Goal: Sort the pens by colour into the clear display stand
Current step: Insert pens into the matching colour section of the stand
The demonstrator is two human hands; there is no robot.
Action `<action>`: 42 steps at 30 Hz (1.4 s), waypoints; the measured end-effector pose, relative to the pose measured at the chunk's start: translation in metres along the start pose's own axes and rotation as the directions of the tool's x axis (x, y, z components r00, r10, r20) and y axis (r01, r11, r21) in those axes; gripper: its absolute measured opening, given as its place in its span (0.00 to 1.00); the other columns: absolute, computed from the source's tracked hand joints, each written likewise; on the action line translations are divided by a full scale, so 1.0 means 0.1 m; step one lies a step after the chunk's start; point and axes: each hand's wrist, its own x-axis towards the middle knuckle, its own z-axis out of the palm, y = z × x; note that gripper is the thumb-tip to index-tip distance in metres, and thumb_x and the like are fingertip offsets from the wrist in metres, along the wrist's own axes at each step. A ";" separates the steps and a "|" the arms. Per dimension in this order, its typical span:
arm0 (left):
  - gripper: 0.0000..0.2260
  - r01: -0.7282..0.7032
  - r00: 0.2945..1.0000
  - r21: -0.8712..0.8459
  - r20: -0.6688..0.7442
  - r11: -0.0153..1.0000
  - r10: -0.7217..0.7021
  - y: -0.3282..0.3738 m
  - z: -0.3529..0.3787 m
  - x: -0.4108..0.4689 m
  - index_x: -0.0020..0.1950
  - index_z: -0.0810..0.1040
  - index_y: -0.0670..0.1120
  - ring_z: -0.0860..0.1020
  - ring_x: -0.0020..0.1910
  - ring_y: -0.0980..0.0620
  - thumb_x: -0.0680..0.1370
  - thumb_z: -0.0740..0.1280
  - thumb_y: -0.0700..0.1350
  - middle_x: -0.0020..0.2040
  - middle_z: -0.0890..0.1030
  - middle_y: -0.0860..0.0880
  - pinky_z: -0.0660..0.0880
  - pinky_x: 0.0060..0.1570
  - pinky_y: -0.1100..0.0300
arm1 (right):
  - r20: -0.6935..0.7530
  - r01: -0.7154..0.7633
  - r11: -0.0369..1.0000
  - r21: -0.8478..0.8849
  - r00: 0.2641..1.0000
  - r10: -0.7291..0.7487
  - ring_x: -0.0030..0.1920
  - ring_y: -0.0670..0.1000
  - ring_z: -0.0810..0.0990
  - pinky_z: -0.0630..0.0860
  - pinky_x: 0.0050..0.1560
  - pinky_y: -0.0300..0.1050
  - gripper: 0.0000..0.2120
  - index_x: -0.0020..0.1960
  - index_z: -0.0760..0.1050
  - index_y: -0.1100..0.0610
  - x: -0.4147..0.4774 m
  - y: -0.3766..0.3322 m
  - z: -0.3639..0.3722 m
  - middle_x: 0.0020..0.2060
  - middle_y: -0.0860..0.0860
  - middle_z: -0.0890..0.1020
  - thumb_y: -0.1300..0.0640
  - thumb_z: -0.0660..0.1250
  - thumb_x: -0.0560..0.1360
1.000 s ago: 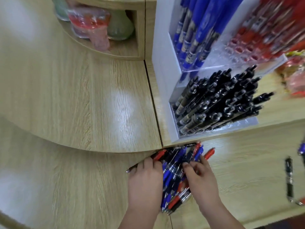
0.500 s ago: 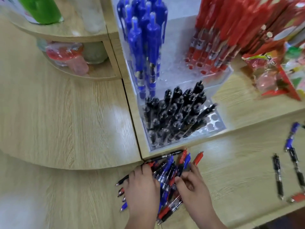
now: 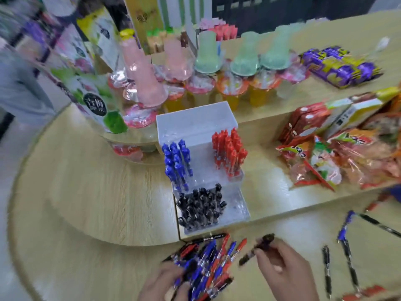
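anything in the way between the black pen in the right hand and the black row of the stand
Nothing visible does. The right hand pinches the black pen in front of the clear stand; free slots show right of the stored black pens, and the loose pile lies flat to the left.

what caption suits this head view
Right hand pinches a black pen; left hand touches the mixed pile near the display stand.

We see blue pens (image 3: 176,161), red pens (image 3: 229,152) and black pens (image 3: 200,206) standing in separate sections of the clear display stand (image 3: 195,124), a mixed heap of pens (image 3: 208,257) on the surface (image 3: 282,231) just before it.
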 end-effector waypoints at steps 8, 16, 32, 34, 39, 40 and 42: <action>0.09 0.035 0.992 -0.320 -0.103 0.947 -0.071 0.86 -0.26 0.44 0.45 0.83 0.55 0.83 0.43 0.59 0.73 0.74 0.40 0.43 0.84 0.56 0.79 0.46 0.61 | 0.119 0.213 0.976 -0.045 0.971 -0.206 0.44 0.39 0.82 0.77 0.44 0.33 0.06 0.49 0.80 0.46 0.48 -0.53 -0.16 0.41 0.37 0.83 0.56 0.71 0.75; 0.09 0.018 0.997 -0.336 -0.069 0.942 -0.044 0.99 -0.39 0.69 0.47 0.83 0.57 0.82 0.43 0.60 0.74 0.73 0.42 0.42 0.85 0.60 0.79 0.48 0.58 | 0.260 0.312 0.905 -0.289 0.935 -0.240 0.42 0.36 0.77 0.71 0.42 0.29 0.07 0.55 0.79 0.49 0.67 -0.47 0.23 0.42 0.35 0.77 0.50 0.68 0.77; 0.11 -0.130 0.990 -0.193 0.023 0.973 0.137 0.96 -0.36 0.84 0.51 0.82 0.58 0.80 0.45 0.62 0.75 0.73 0.42 0.45 0.82 0.63 0.75 0.45 0.71 | 0.388 0.362 0.751 -0.552 0.909 -0.153 0.54 0.42 0.79 0.76 0.48 0.40 0.16 0.65 0.73 0.46 0.79 -0.37 0.36 0.58 0.40 0.79 0.44 0.62 0.79; 0.11 -0.165 0.984 -0.168 0.044 0.972 0.175 1.01 -0.35 0.84 0.50 0.82 0.59 0.80 0.45 0.62 0.75 0.72 0.43 0.46 0.81 0.65 0.74 0.45 0.71 | 0.346 0.353 0.813 -0.463 0.916 -0.201 0.51 0.38 0.78 0.76 0.48 0.35 0.14 0.64 0.75 0.45 0.75 -0.42 0.21 0.55 0.37 0.79 0.46 0.64 0.79; 0.09 -0.228 0.968 -0.154 0.073 0.961 0.241 1.13 -0.16 0.85 0.49 0.82 0.57 0.80 0.45 0.62 0.74 0.73 0.43 0.45 0.81 0.63 0.74 0.43 0.71 | 0.386 0.449 0.852 -0.269 0.861 -0.332 0.44 0.36 0.77 0.74 0.41 0.31 0.07 0.53 0.76 0.38 0.54 -0.63 -0.07 0.43 0.31 0.76 0.44 0.66 0.75; 0.09 -0.235 0.965 -0.159 0.083 0.959 0.250 1.16 -0.10 0.85 0.49 0.82 0.57 0.80 0.45 0.62 0.73 0.73 0.43 0.45 0.81 0.63 0.73 0.43 0.71 | 0.354 0.449 0.850 -0.274 0.869 -0.345 0.42 0.36 0.77 0.75 0.39 0.32 0.07 0.51 0.75 0.39 0.52 -0.63 -0.08 0.41 0.32 0.76 0.41 0.64 0.74; 0.10 -0.233 0.963 -0.172 0.096 0.957 0.252 1.19 0.01 0.84 0.50 0.82 0.58 0.79 0.45 0.63 0.73 0.73 0.44 0.45 0.80 0.64 0.74 0.43 0.71 | 0.278 0.424 0.862 -0.276 0.894 -0.351 0.39 0.37 0.77 0.75 0.37 0.34 0.07 0.49 0.75 0.41 0.52 -0.59 -0.09 0.40 0.34 0.77 0.41 0.64 0.73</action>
